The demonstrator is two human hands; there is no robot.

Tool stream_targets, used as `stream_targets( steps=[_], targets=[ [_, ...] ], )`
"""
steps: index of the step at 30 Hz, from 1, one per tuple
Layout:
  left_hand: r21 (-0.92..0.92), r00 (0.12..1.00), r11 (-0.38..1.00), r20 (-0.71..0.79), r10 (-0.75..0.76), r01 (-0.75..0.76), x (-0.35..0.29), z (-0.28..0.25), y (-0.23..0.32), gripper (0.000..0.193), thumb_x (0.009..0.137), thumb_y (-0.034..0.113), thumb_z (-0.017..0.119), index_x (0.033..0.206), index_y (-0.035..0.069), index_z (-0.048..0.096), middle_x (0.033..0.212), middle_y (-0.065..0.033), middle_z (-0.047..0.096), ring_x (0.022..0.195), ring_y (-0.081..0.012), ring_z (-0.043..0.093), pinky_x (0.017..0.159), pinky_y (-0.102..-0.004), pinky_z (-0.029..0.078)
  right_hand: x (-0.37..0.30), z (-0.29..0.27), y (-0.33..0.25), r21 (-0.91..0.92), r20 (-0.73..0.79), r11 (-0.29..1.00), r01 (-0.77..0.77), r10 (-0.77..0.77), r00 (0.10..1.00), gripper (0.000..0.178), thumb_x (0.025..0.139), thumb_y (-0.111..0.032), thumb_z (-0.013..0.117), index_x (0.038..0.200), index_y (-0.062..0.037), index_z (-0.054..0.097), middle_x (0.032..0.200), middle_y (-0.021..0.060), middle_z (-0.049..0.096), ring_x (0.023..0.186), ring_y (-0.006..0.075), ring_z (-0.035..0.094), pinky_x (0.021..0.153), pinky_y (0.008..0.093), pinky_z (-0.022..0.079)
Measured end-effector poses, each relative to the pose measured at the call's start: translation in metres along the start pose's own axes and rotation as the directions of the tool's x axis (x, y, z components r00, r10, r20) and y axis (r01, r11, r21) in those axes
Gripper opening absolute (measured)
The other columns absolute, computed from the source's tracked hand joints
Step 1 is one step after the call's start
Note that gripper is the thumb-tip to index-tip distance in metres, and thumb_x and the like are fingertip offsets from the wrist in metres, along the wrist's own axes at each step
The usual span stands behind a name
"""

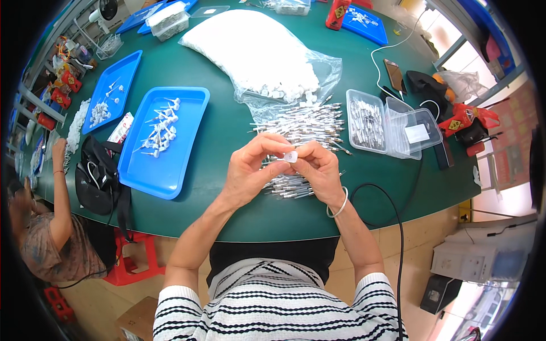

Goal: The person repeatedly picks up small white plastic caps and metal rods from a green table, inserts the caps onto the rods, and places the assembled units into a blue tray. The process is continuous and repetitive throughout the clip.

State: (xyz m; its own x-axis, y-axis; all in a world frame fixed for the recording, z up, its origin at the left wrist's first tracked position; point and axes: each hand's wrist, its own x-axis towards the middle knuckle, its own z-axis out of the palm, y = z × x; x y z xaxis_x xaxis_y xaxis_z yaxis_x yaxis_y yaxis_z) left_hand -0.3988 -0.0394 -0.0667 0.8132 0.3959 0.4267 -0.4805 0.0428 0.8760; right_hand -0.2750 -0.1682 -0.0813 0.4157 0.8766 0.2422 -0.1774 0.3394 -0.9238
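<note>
Over the near middle of the green table, my left hand (254, 166) and my right hand (318, 171) meet, their fingers pinched around a small white plastic cap (290, 157). Whether a thin metal rod is also held between the fingertips is too small to tell. Beneath and beyond the hands lies a loose heap of slim metal rods (307, 126). Behind the heap, a big pile of white caps (250, 48) spills from a clear plastic bag (327, 68).
To the left, a blue tray (156, 182) holds several white-capped pins. A clear box (367, 145) of rods and its lid (424, 119) lie right. A phone (394, 77), black cable (392, 207) and black bag (94, 179) are around. Another person (60, 233) works at far left.
</note>
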Motion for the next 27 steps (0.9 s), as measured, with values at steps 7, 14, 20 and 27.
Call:
stream_targets(
  steps=[7, 14, 20, 27],
  targets=[
    [-0.154, 0.995, 0.983, 0.042, -0.089, 0.094, 0.002, 0.002, 0.005, 0.023, 0.084, -0.005, 0.063, 0.108, -0.003, 0.063, 0.113, -0.0124, 0.055, 0.100, -0.0203, 0.058, 0.084, -0.0331, 0.054, 0.000, -0.008, 0.009, 0.078, 0.027, 0.997, -0.012, 0.010, 1.000, 0.010, 0.092, -0.004, 0.061, 0.099, 0.0013, 0.059, 0.092, 0.0085, 0.065, 0.083, 0.0136, 0.066, 0.077, 0.0262, 0.056],
    [-0.209, 0.984, 0.964, -0.027, -0.176, 0.167, 0.000, -0.006, -0.004, 0.014, 0.088, -0.003, 0.059, 0.101, -0.003, 0.065, 0.104, -0.0109, 0.059, 0.096, -0.0155, 0.059, 0.077, -0.0289, 0.054, 0.000, -0.001, 0.003, 0.052, 0.036, 0.998, -0.040, 0.039, 0.999, 0.008, 0.092, -0.003, 0.061, 0.099, 0.0015, 0.060, 0.091, 0.0076, 0.065, 0.084, 0.0130, 0.066, 0.077, 0.0255, 0.056],
    [-0.144, 0.968, 0.957, 0.015, -0.252, 0.251, 0.005, -0.011, 0.012, 0.008, 0.089, -0.001, 0.061, 0.096, -0.004, 0.064, 0.094, -0.0086, 0.061, 0.087, -0.0139, 0.060, 0.077, -0.0279, 0.053, -0.001, 0.000, 0.007, -0.007, 0.005, 0.999, -0.041, 0.041, 0.999, 0.009, 0.091, -0.001, 0.061, 0.099, 0.0026, 0.060, 0.093, 0.0076, 0.064, 0.085, 0.0139, 0.066, 0.077, 0.0257, 0.057],
    [-0.147, 0.932, 0.920, 0.051, -0.359, 0.363, 0.003, -0.015, 0.014, 0.009, 0.088, 0.002, 0.064, 0.096, -0.003, 0.064, 0.093, -0.0062, 0.062, 0.084, -0.0114, 0.059, 0.073, -0.0249, 0.052, -0.004, 0.001, 0.001, -0.059, 0.013, 0.997, -0.057, 0.058, 0.998, 0.008, 0.090, 0.000, 0.062, 0.097, 0.0037, 0.061, 0.093, 0.0088, 0.065, 0.084, 0.0145, 0.066, 0.077, 0.0262, 0.057]
  ],
)
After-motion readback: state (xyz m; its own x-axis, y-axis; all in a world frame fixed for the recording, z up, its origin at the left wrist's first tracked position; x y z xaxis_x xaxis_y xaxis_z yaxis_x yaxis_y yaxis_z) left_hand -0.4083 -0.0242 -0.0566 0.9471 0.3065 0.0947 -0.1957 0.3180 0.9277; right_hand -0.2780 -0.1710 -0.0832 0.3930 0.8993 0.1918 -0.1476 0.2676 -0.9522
